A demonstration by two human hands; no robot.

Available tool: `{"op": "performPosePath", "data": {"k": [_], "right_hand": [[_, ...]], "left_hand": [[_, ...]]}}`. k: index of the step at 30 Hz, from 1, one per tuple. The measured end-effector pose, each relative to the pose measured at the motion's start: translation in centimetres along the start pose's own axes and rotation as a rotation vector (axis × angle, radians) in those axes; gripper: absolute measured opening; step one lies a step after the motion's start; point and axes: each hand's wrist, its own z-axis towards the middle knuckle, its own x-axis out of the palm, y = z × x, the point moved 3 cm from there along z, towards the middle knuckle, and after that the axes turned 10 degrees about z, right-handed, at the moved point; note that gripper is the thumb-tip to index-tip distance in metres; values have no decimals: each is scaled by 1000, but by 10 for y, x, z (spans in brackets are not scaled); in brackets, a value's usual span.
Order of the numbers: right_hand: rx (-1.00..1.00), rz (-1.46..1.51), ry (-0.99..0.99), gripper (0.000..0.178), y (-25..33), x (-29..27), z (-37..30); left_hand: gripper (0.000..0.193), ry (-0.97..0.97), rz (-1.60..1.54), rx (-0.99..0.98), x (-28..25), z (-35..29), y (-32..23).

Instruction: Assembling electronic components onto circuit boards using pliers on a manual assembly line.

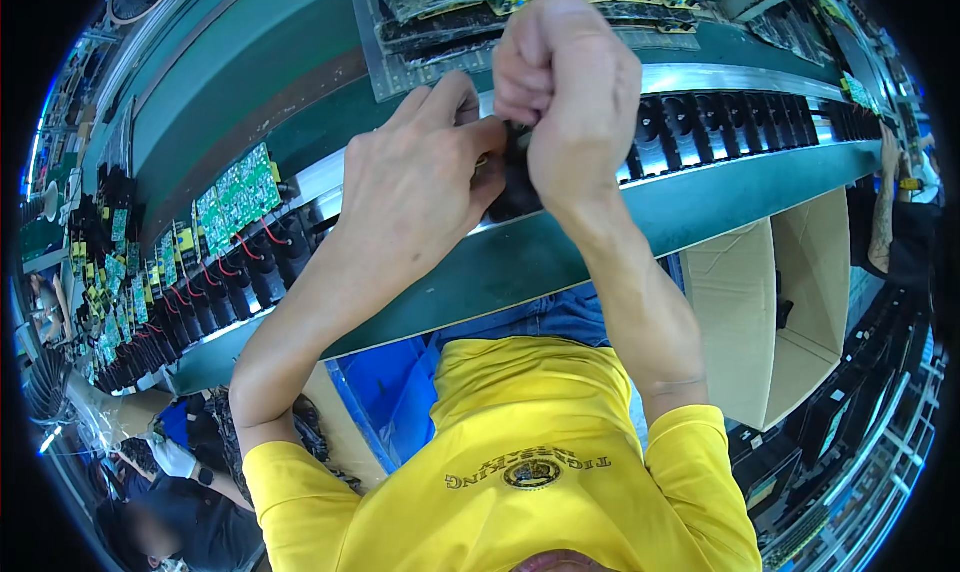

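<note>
My left hand [410, 162] is closed, its thumb and fingers pinched at a black plastic housing [515, 187] on the line in front of me. Just right of it and raised above the same housing, my right hand [575, 87] is curled into a fist; whatever its fingers grip is hidden. To the right, a row of black plastic housings [700, 132] stands side by side along a shiny metal rail. Leftward, more housings carry green circuit boards [240, 194] joined by red wires [270, 230].
Stacked trays with boards [440, 47] lie beyond my hands. The green bench edge [450, 282] runs in front of my body. An open cardboard box [730, 322] stands below at the right, a blue bin [385, 387] at the left. Co-workers' arms [880, 202] show at both sides.
</note>
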Motion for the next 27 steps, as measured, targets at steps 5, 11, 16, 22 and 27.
{"op": "performPosePath", "data": {"k": [5,11,16,22,27], "right_hand": [[3,138,187,39,30,-7,-1],[-260,-772,273,30,112,22,-64],[-256,-1595,481,23,90,2,-92],[-258,-1504,471,25,92,3,-93],[-223,-1378,311,30,117,-7,-97]], "left_hand": [[8,61,13,15,-1,8,0],[20,386,91,21,-29,28,7],[39,308,131,79,-29,56,11],[43,-115,49,163,1,13,-7],[43,-66,62,140,-20,-42,20]]}}
